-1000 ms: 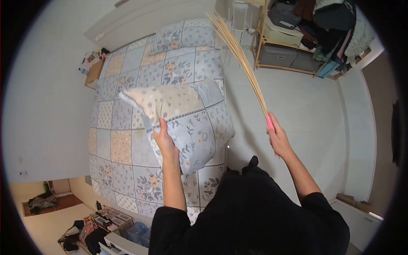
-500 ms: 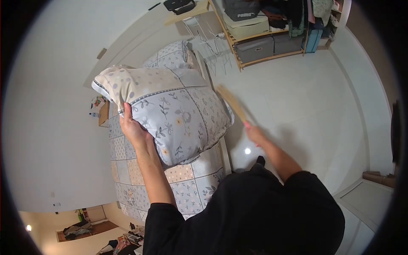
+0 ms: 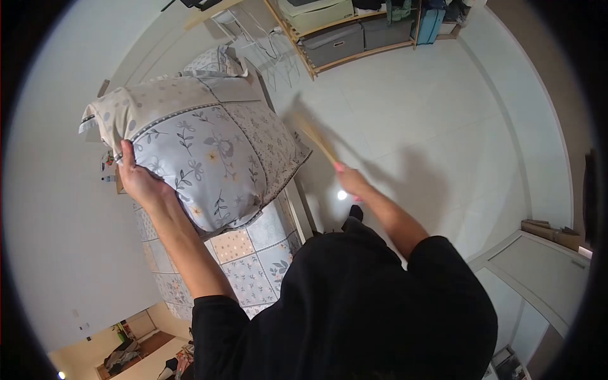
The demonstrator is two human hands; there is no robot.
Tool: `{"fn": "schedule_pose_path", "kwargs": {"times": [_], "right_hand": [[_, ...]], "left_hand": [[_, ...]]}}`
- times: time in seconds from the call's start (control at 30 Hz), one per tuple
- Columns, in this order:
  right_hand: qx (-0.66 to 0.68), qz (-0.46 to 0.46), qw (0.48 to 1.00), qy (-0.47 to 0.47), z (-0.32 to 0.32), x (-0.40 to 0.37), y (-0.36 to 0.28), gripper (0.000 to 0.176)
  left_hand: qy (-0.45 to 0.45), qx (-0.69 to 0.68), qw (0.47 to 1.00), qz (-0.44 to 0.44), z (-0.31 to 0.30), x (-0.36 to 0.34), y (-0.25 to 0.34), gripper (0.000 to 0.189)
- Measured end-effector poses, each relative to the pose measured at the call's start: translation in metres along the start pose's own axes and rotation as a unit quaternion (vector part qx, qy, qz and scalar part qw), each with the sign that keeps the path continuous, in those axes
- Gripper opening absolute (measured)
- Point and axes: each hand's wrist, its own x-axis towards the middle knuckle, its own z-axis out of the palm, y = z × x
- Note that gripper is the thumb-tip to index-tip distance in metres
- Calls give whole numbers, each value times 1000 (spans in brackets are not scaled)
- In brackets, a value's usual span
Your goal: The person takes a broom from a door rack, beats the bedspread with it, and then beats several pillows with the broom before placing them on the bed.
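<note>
A plump patterned pillow (image 3: pixel 215 152) with flowers and dots is held up above the bed by my left hand (image 3: pixel 142 183), which grips its near left edge with the thumb on top. Out over the floor, to the right of the pillow, my right hand (image 3: pixel 353 182) is closed round the pink handle of a light tan brush (image 3: pixel 318 140). The brush points up and left, its far end slightly blurred and apart from the pillow.
Under the pillow lies the bed (image 3: pixel 244 266) with a patchwork cover; a second pillow (image 3: pixel 212 62) rests at its far end. A wooden rack (image 3: pixel 310 63) with grey boxes (image 3: pixel 332 45) stands beyond the pale floor (image 3: pixel 405 107). A white cabinet (image 3: pixel 538 266) is at the right.
The view has shifted, so the pillow, bed and rack appear farther left and higher. My left hand still grips the pillow and my right hand still holds the brush, its tip still beside the pillow.
</note>
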Motion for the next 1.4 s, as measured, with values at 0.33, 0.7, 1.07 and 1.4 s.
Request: {"fn": "schedule_pose_path", "kwargs": {"times": [0.33, 0.7, 1.07, 1.4], "right_hand": [[-82, -359, 929, 43, 75, -66, -12, 50], [95, -514, 835, 172, 41, -67, -14, 55], [14, -146, 988, 56, -6, -25, 5, 52], [-110, -143, 983, 33, 23, 34, -10, 56]], "left_hand": [[86, 7, 995, -50, 4, -7, 10, 40], [82, -9, 996, -21, -21, -6, 15, 46], [-1, 49, 999, -22, 4, -4, 0, 35], [-21, 89, 995, 29, 18, -1, -12, 26]]}}
